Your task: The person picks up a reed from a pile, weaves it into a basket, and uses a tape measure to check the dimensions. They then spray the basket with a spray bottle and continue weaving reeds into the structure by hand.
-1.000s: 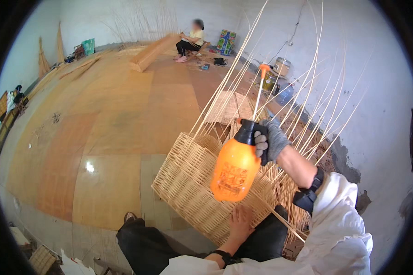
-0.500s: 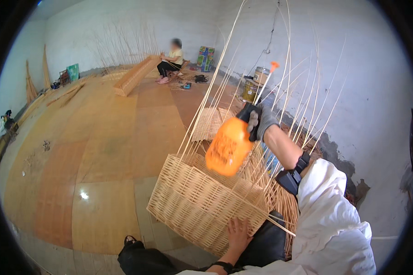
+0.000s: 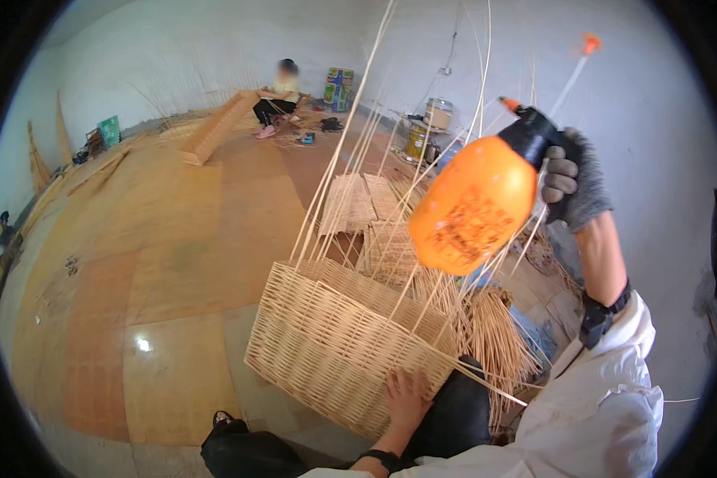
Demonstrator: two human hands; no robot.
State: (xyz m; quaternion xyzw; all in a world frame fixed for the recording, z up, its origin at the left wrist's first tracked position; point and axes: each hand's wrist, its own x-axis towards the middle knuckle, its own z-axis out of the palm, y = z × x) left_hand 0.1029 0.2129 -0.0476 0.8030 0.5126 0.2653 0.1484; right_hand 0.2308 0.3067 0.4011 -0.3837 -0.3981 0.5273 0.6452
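Note:
In my gloved right hand is an orange pump spray bottle with a black head, held by its handle. The bottle tilts in the air, its base down to the left, above the far side of a woven wicker basket. A white rod with an orange tip sticks up beyond the bottle's head. My bare left hand lies on the basket's near side, fingers spread. The basket leans against my right leg, and long unwoven canes rise from its far edge. The bottle hides some canes.
A bundle of loose canes lies right of the basket, near the wall. Woven panels lie beyond it. Farther back stand a gold tin and a lidded pot. A seated person handles a long woven piece.
My right hand has raised the spray bottle and carried it right, away from over the basket and nearer to me. The left hand stays on the basket. The view has shifted slightly.

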